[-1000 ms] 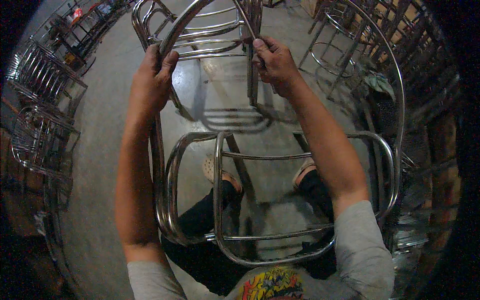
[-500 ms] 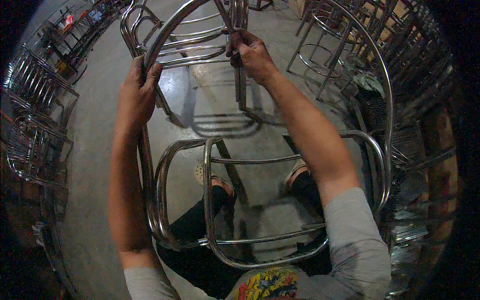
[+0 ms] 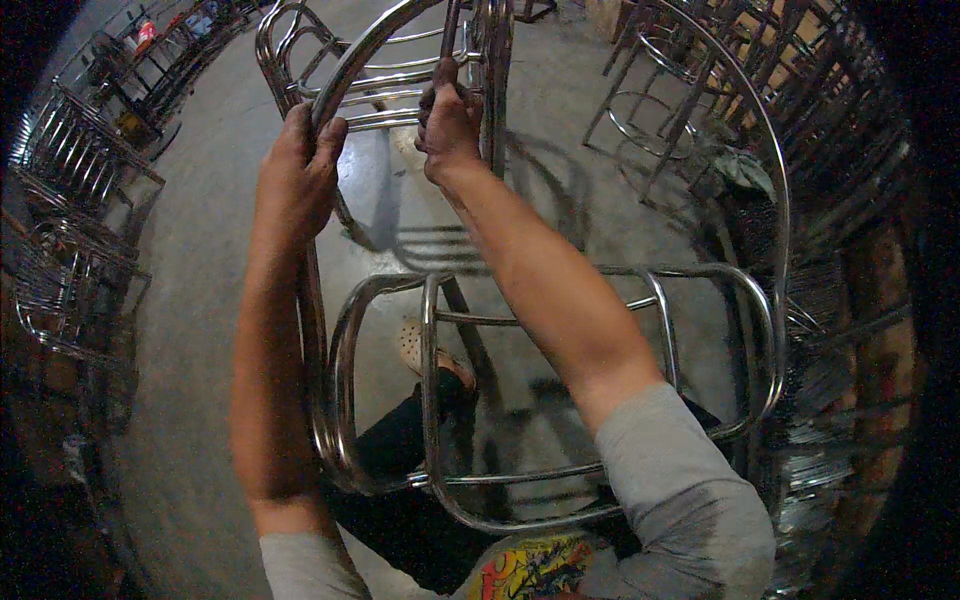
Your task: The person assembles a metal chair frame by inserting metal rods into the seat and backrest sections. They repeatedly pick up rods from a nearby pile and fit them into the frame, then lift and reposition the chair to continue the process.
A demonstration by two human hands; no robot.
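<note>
- Take the polished steel chair frame (image 3: 560,400) as your landmark: it stands right in front of you, between your body and the concrete floor (image 3: 200,300), with its looped seat ring low by your knees and its back rails rising away from you toward the top of the view.
- Your left hand (image 3: 295,175) is closed around the frame's left upright tube, fingers wrapped over it near the top rails.
- Your right hand (image 3: 450,125) is curled shut on a thin upright bar (image 3: 452,40) at the frame's upper middle (whether that bar is part of the frame or a separate rod, the view does not settle).
- The frame's long axis runs from your lap up and away, so both arms reach forward along it; the right hand sits slightly farther up the frame than the left.
- Neither hand is clearly nearer to the seat ring: both grip the far end, well apart from it.
- Your sandalled foot (image 3: 420,345) shows through the seat ring, on the floor beneath the frame.
- Stacks of similar steel frames (image 3: 70,250) stand off to the frame's left and right.
</note>
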